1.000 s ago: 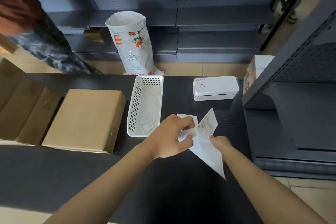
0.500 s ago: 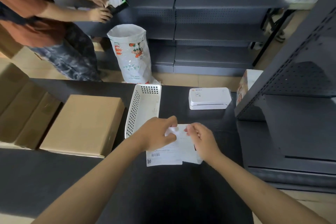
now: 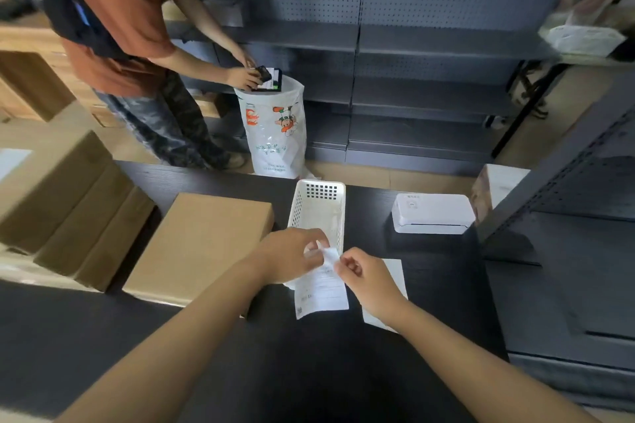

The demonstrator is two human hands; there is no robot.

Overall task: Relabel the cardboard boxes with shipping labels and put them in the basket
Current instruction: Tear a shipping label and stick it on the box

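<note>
I am in a shop back room or stockroom. Tall grey metal shelves [image 3: 429,45] line the wall. Brown boxes [image 3: 199,244] sit on my black table [image 3: 206,371] by a small white label printer [image 3: 431,213].

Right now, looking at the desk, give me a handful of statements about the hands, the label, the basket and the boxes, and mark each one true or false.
1. Both hands pinch the shipping label at its top edge. True: the left hand and the right hand hold it.
2. A cardboard box lies in the white basket. False: the basket holds no box.
3. The nearest cardboard box lies flat on the desk, left of the basket. True.
4. The label printer sits left of the basket. False: it sits right of it.
5. A second sheet of paper lies on the desk under the right hand. True.
</note>
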